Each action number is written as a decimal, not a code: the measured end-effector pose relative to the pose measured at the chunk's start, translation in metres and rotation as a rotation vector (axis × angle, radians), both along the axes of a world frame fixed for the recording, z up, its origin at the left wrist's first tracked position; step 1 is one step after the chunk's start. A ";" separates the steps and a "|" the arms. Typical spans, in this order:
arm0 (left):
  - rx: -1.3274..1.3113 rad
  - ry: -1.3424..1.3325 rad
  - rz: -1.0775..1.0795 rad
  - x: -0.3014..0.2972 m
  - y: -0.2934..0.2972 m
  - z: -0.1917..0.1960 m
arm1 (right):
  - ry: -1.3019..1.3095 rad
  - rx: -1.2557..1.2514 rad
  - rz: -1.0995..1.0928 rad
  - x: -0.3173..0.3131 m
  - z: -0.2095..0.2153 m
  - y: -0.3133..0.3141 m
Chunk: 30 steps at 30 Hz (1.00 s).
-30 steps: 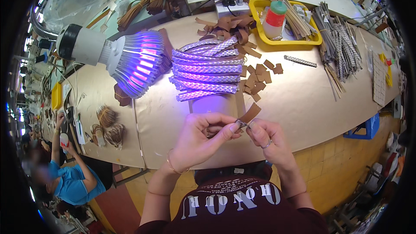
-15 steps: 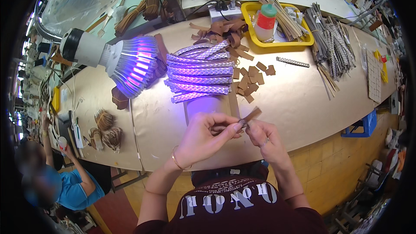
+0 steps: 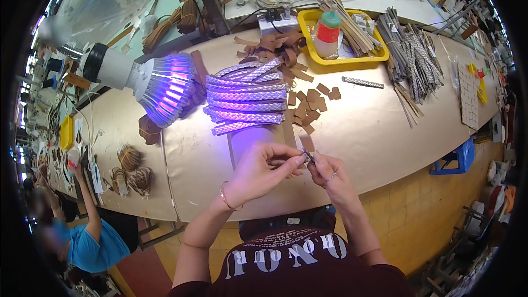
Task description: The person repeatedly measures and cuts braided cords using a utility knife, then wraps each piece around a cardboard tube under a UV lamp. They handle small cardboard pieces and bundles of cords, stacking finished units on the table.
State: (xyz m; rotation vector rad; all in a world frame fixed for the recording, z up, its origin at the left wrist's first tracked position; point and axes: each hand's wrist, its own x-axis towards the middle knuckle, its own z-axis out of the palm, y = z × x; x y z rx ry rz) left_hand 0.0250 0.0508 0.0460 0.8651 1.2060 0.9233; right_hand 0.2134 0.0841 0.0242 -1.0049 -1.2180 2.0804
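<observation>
Near the front of the table, my left hand (image 3: 265,169) and my right hand (image 3: 329,172) meet with thumbs and fingertips pinched together. A small brown leather strip (image 3: 307,143) stands up between them, its lower end hidden by the fingers. Something dark and small shows at the right fingertips, too small to name. Just beyond my hands lie silvery braided cords (image 3: 247,104) in a stacked row, lit purple by a finned lamp (image 3: 166,88) on their left. Cut brown leather pieces (image 3: 309,104) are scattered to the right of the cords.
A yellow tray (image 3: 346,61) at the back holds a green-capped bottle (image 3: 328,34) and thin strips. Grey braided bundles (image 3: 416,66) lie to its right, a single braid (image 3: 363,82) before it. Tied brown bundles (image 3: 135,170) sit left. A person in blue (image 3: 99,242) works at far left.
The brown strip has turned from slanting right to nearly upright between my fingers. My right hand has rotated a little. The person at the left has shifted an arm.
</observation>
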 end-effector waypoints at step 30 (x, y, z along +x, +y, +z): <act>-0.178 0.381 -0.519 0.093 -0.068 -0.048 | -0.677 1.082 -1.232 0.121 -0.160 -0.031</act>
